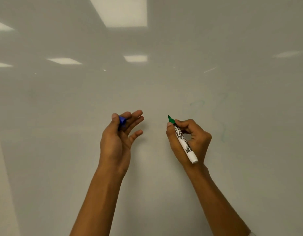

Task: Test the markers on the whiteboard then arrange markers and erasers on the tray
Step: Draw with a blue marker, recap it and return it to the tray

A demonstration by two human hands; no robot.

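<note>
The whiteboard (164, 86) fills the whole view, pale grey-white and glossy, with ceiling light panels mirrored across its upper part and faint blue-green scribbles (222, 116) toward its right side, beyond the right hand. Both bare forearms rise from the bottom edge of the view toward the middle of the board.

The right hand (190, 138) is curled round a marker (182, 138), thumb and fingers pinching the barrel near its writing end. The marker has a white barrel with black print, a green collar and a dark green tip; it slants so that the tip points up and left past the thumb, while the white rear end sticks out below the hand toward the wrist. Whether the tip touches the board cannot be told.

The left hand (120, 133) is held upright, palm turned to the right. Its thumb and forefinger pinch a small blue cap (122, 122) at the top of the hand, while the other three fingers are spread loosely straight, pointing up and right. The cap sits well apart from the marker's tip, level with it
</note>
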